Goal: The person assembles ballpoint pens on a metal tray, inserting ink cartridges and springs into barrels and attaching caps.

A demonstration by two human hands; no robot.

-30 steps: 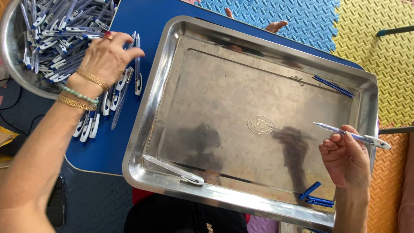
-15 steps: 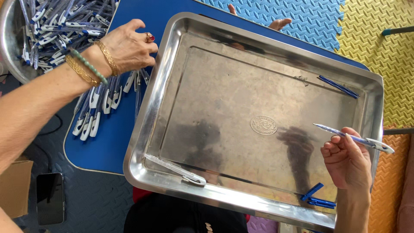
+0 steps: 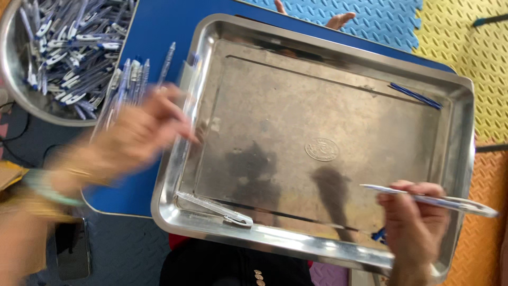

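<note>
1. Left hand [image 3: 140, 132] has swung from the bowl [image 3: 10, 79] to the tray [image 3: 465, 137] rim; blurred, grip cannot be judged.
2. Right hand [image 3: 413, 220] unchanged over the tray's near corner, grip pinching a pen [image 3: 428, 200].

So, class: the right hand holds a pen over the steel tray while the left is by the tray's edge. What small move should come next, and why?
Probably lower the right hand and lay its pen in the tray. The pen is already over the tray, where a few pen parts lie. The blurred left hand seems to carry another pen.
</note>
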